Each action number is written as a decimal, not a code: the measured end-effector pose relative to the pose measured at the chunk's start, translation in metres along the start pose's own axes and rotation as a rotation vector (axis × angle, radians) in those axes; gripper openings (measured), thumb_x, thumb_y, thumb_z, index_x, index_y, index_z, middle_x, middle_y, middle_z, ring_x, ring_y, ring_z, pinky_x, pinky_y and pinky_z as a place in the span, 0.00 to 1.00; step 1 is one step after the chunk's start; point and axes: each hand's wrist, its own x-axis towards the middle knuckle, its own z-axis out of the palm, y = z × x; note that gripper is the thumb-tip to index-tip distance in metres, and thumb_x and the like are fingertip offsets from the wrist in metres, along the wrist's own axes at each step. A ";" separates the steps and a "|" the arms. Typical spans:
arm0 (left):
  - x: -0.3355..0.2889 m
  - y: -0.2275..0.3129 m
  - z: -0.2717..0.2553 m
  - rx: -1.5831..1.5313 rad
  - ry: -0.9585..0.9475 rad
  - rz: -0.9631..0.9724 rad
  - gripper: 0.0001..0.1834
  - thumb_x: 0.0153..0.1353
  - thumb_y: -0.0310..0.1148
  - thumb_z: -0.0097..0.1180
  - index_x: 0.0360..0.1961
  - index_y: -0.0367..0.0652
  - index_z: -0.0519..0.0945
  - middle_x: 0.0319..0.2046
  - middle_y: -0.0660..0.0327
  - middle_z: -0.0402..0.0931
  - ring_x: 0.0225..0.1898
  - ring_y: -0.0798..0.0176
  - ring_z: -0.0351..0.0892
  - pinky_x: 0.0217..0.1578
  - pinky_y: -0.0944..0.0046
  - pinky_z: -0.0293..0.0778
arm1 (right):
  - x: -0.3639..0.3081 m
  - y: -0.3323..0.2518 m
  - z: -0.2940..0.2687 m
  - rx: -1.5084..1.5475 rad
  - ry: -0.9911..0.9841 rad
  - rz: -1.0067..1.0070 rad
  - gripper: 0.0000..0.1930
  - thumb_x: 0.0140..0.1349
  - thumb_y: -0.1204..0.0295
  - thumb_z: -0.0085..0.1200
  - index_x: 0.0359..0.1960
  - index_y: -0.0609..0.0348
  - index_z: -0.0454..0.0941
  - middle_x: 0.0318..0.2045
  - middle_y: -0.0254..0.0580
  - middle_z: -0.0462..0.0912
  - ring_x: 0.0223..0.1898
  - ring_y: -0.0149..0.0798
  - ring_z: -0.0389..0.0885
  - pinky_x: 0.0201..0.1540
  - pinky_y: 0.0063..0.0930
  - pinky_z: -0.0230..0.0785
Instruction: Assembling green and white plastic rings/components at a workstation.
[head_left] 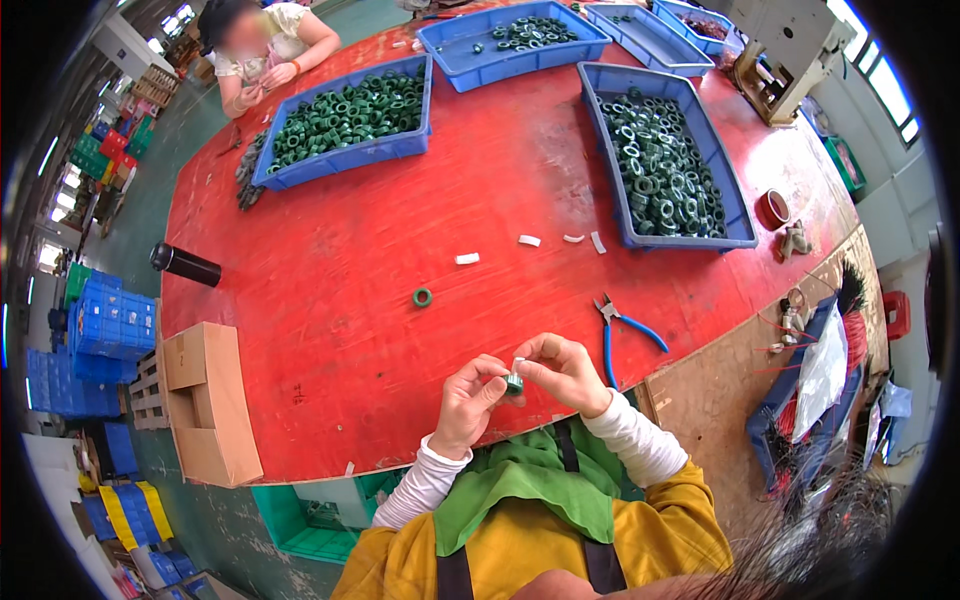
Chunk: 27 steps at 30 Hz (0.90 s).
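Above the near edge of a red tabletop, you hold a small green ring between your two hands. Your left hand has its grip closed to a pinch at the ring's left side; your right hand, fingertips drawn together, grips a slim white strip at the ring's far edge. The strip's long axis points roughly away from you, its near end at the ring; whether it passes through the hole cannot be told. Both hands are about equally close. Beyond lies a loose ring, with blue-handled pliers to the right.
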 end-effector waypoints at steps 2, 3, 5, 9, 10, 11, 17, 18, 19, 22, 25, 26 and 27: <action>0.000 -0.003 0.001 -0.008 0.003 0.022 0.06 0.64 0.28 0.52 0.39 0.38 0.75 0.39 0.60 0.74 0.39 0.64 0.78 0.38 0.58 0.82 | -0.003 0.001 0.003 0.062 -0.018 0.042 0.11 0.62 0.73 0.55 0.41 0.67 0.75 0.35 0.37 0.80 0.39 0.28 0.78 0.44 0.24 0.71; 0.000 -0.003 0.002 -0.008 0.003 0.022 0.06 0.64 0.28 0.52 0.39 0.38 0.75 0.39 0.60 0.74 0.39 0.64 0.78 0.38 0.58 0.82 | -0.006 0.001 0.004 0.125 -0.033 0.083 0.12 0.63 0.72 0.54 0.43 0.68 0.74 0.36 0.37 0.80 0.40 0.28 0.77 0.45 0.24 0.71; 0.000 -0.003 0.004 -0.072 0.006 0.032 0.07 0.64 0.29 0.51 0.41 0.39 0.74 0.39 0.60 0.74 0.39 0.63 0.79 0.39 0.58 0.82 | -0.010 0.002 0.007 0.109 -0.043 0.052 0.12 0.64 0.71 0.52 0.45 0.67 0.74 0.38 0.37 0.78 0.42 0.28 0.76 0.46 0.24 0.70; 0.002 -0.004 0.000 -0.103 0.012 0.004 0.07 0.65 0.30 0.51 0.42 0.40 0.74 0.38 0.60 0.75 0.39 0.63 0.79 0.40 0.57 0.82 | -0.014 0.006 0.010 0.174 -0.107 -0.093 0.12 0.65 0.73 0.49 0.47 0.67 0.73 0.41 0.37 0.73 0.44 0.29 0.74 0.48 0.25 0.69; 0.002 -0.006 0.000 -0.103 0.010 0.015 0.07 0.65 0.30 0.51 0.41 0.40 0.74 0.38 0.60 0.76 0.39 0.63 0.79 0.40 0.58 0.82 | -0.014 0.010 0.008 0.115 -0.079 -0.093 0.11 0.64 0.74 0.49 0.46 0.67 0.73 0.39 0.38 0.74 0.43 0.31 0.74 0.46 0.26 0.69; 0.002 -0.006 -0.001 -0.104 0.008 0.025 0.07 0.65 0.30 0.52 0.41 0.40 0.74 0.37 0.59 0.76 0.38 0.63 0.79 0.40 0.59 0.82 | -0.015 0.012 0.008 0.056 -0.051 -0.093 0.11 0.63 0.74 0.50 0.45 0.67 0.73 0.37 0.40 0.75 0.41 0.33 0.75 0.45 0.27 0.70; 0.002 -0.006 0.001 -0.101 0.053 0.018 0.08 0.65 0.29 0.51 0.42 0.38 0.73 0.36 0.58 0.77 0.36 0.63 0.80 0.41 0.59 0.81 | -0.011 0.001 0.011 -0.380 0.007 -0.280 0.05 0.59 0.76 0.53 0.35 0.65 0.75 0.31 0.46 0.76 0.35 0.45 0.76 0.39 0.32 0.69; 0.002 -0.004 0.000 -0.100 0.054 0.018 0.08 0.65 0.29 0.51 0.42 0.38 0.73 0.36 0.58 0.77 0.36 0.63 0.80 0.41 0.59 0.81 | -0.010 0.000 0.010 -0.380 0.006 -0.280 0.05 0.59 0.76 0.53 0.35 0.65 0.75 0.31 0.46 0.76 0.35 0.45 0.76 0.39 0.32 0.69; 0.002 -0.001 0.000 -0.045 0.055 -0.002 0.08 0.65 0.29 0.51 0.43 0.38 0.73 0.36 0.58 0.78 0.37 0.63 0.80 0.42 0.59 0.81 | -0.009 -0.001 0.007 -0.441 -0.005 -0.303 0.05 0.58 0.77 0.54 0.35 0.65 0.75 0.31 0.46 0.76 0.36 0.45 0.76 0.39 0.32 0.70; 0.000 0.001 -0.003 0.007 0.058 -0.008 0.09 0.65 0.28 0.51 0.43 0.36 0.73 0.37 0.58 0.78 0.37 0.64 0.80 0.42 0.60 0.80 | -0.007 -0.003 0.005 -0.524 0.054 -0.364 0.07 0.55 0.77 0.57 0.35 0.64 0.75 0.32 0.46 0.77 0.36 0.45 0.76 0.38 0.33 0.70; 0.001 -0.001 -0.004 -0.002 0.084 0.017 0.09 0.65 0.28 0.51 0.44 0.35 0.73 0.37 0.58 0.78 0.38 0.64 0.80 0.42 0.61 0.80 | -0.006 -0.013 0.007 -0.596 0.153 -0.514 0.12 0.48 0.77 0.62 0.35 0.61 0.75 0.34 0.46 0.76 0.35 0.47 0.75 0.37 0.35 0.69; 0.001 -0.001 -0.004 -0.005 0.107 0.026 0.09 0.65 0.27 0.51 0.43 0.35 0.73 0.37 0.58 0.78 0.39 0.65 0.79 0.43 0.62 0.80 | -0.006 -0.015 0.010 -0.661 0.143 -0.591 0.12 0.47 0.77 0.62 0.34 0.60 0.74 0.34 0.45 0.76 0.35 0.46 0.75 0.37 0.35 0.69; 0.001 -0.002 -0.003 -0.006 0.106 0.024 0.09 0.65 0.27 0.51 0.43 0.35 0.73 0.37 0.58 0.78 0.39 0.65 0.79 0.43 0.62 0.80 | -0.006 -0.017 0.012 -0.728 0.135 -0.666 0.13 0.45 0.77 0.63 0.33 0.58 0.74 0.35 0.44 0.75 0.35 0.46 0.75 0.38 0.35 0.69</action>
